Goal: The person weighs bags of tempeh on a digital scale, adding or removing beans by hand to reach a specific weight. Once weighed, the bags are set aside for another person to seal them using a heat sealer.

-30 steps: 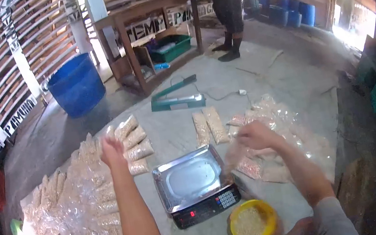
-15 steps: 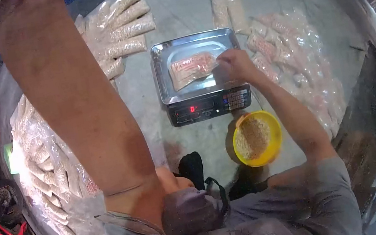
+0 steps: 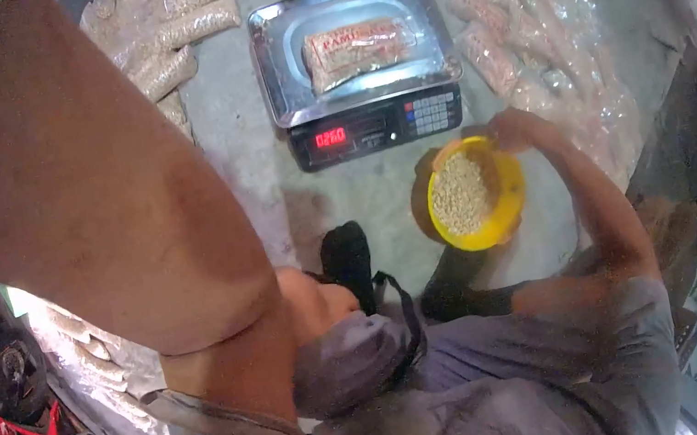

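so, the printed packet (image 3: 361, 50) lies with no hand on it around the middle of the metal tray (image 3: 286, 98), and red digits glow on the digital scale (image 3: 381, 139) underneath; i judge its weight is being read. the right hand (image 3: 515, 130) is at the far right rim of the yellow bowl (image 3: 511, 203), which sits on the floor (image 3: 236, 107) just off the scale's near right corner, pale grains (image 3: 459, 193) inside. blur hides whether its fingers grip. the left hand is out of view, its state impossible to tell. filled packets (image 3: 203, 29) lie left of the tray, plastic packets (image 3: 524, 47) right.
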Demonstrator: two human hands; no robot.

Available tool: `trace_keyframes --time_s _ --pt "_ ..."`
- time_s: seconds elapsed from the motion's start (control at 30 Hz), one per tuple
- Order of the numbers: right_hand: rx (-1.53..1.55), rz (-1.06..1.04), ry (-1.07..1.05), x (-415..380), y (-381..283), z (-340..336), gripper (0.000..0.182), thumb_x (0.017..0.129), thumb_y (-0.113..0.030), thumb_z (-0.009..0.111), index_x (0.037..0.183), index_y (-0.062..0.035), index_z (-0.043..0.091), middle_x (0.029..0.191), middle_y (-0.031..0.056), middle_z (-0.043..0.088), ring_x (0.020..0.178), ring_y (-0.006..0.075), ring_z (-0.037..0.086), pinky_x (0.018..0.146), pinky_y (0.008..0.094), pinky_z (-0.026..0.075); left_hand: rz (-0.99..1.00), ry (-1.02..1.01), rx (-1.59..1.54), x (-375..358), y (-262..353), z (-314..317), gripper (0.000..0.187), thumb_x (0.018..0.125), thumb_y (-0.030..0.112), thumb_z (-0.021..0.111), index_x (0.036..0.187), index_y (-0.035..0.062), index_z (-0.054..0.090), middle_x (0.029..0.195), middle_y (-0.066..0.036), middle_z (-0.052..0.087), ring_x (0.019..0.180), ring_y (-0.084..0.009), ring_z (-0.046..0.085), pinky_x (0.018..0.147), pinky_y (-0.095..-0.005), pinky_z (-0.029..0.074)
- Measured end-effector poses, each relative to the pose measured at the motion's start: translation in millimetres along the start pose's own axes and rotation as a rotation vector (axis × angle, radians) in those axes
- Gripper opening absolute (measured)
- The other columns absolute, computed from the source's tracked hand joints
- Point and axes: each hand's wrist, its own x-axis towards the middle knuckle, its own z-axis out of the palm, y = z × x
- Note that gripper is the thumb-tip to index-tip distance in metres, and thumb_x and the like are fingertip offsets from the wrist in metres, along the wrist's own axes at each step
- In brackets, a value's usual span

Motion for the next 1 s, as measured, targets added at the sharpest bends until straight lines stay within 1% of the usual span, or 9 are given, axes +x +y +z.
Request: trace_keyframes --time_s 0.3,0.37,0.4,0.47,0.6,0.67,0.87,0.93,1.0 --pt "0.175 0.048 0.289 14 -9 37 0.020 0.079 -0.020 0.056 0.090 -0.0097 0.069 0.089 0.0186 0.068 0.087 0.0396 0.065 0.078 0.0485 0.052 -0.089 -0.072 0.018 25 -40 -18 0.024 0.089 0.018 0.060 0.103 -0.0015 0.058 0.089 -0.012 0.064 0.084 -0.0215 0.063 0.079 -0.0346 0.054" --pt "0.101 -0.026 0.265 17 -7 39 0.033 0.081 -0.014 0.056 0.112 -0.0174 0.067 0.086 0.0192 0.066 0.079 0.0371 0.064 0.072 0.0456 0.051 -0.104 -0.103 -0.006 22 -50 -16 0.024 0.089 0.018 0.060 0.103 -0.0016 0.059 0.090 -0.012 0.064 0.085 -0.0217 0.064 0.080 -0.0348 0.054" --pt "0.111 -0.014 0.261 15 -6 40 0.033 0.081 -0.014 0.056 0.112 -0.0174 0.067 0.086 0.0192 0.066 0.079 0.0371 0.064 0.072 0.0456 0.051 -0.111 -0.109 -0.011 21 -55 -15 0.025 0.089 0.018 0.061 0.103 -0.0016 0.059 0.090 -0.013 0.064 0.085 -0.0218 0.064 0.080 -0.0349 0.054" --pt "0.243 -0.024 0.307 12 -4 40 0.019 0.079 -0.021 0.059 0.090 -0.0102 0.068 0.081 0.0184 0.067 0.076 0.0399 0.065 0.072 0.0475 0.053 -0.122 -0.121 -0.021 24 -64 -14 0.025 0.088 0.018 0.061 0.103 -0.0016 0.059 0.090 -0.013 0.064 0.085 -0.0220 0.064 0.080 -0.0351 0.054" --pt "0.294 -0.079 0.248 18 -12 32 0.021 0.081 -0.026 0.059 0.091 -0.0095 0.068 0.080 0.0186 0.067 0.076 0.0397 0.065 0.072 0.0480 0.052 -0.163 -0.126 -0.006 27 -88 -29 0.026 0.088 0.019 0.061 0.104 -0.0017 0.059 0.091 -0.013 0.064 0.086 -0.0224 0.064 0.080 -0.0355 0.054" --pt "0.382 -0.065 0.032 23 -18 24 0.024 0.084 -0.030 0.057 0.090 -0.0088 0.068 0.082 0.0192 0.067 0.075 0.0404 0.065 0.071 0.0491 0.052 -0.175 -0.135 0.010 29 -102 -35 0.026 0.088 0.019 0.062 0.104 -0.0018 0.059 0.091 -0.013 0.064 0.086 -0.0226 0.064 0.080 -0.0357 0.054" --pt "0.171 -0.230 -0.113 23 19 -25 0.029 0.086 -0.031 0.055 0.080 -0.0047 0.066 0.079 0.0205 0.065 0.075 0.0406 0.063 0.072 0.0482 0.049 -0.202 -0.126 0.044 35 -120 -37 0.028 0.087 0.020 0.063 0.104 -0.0019 0.059 0.093 -0.014 0.065 0.087 -0.0233 0.064 0.081 -0.0364 0.054" --pt "0.163 -0.193 0.077 22 40 -56 0.031 0.086 -0.030 0.054 0.073 -0.0022 0.060 0.080 0.0193 0.064 0.074 0.0396 0.061 0.072 0.0494 0.048 -0.204 -0.129 0.049 33 -117 -24 0.028 0.087 0.020 0.063 0.105 -0.0019 0.059 0.093 -0.014 0.065 0.087 -0.0235 0.064 0.081 -0.0366 0.054" --pt "0.283 -0.206 0.358 19 46 -100 0.026 0.088 -0.027 0.057 0.089 -0.0024 0.067 0.084 0.0174 0.067 0.072 0.0335 0.065 0.070 0.0429 0.051 -0.184 -0.145 0.052 37 -113 -9 0.029 0.087 0.020 0.063 0.105 -0.0020 0.059 0.093 -0.014 0.065 0.087 -0.0237 0.064 0.081 -0.0368 0.054"
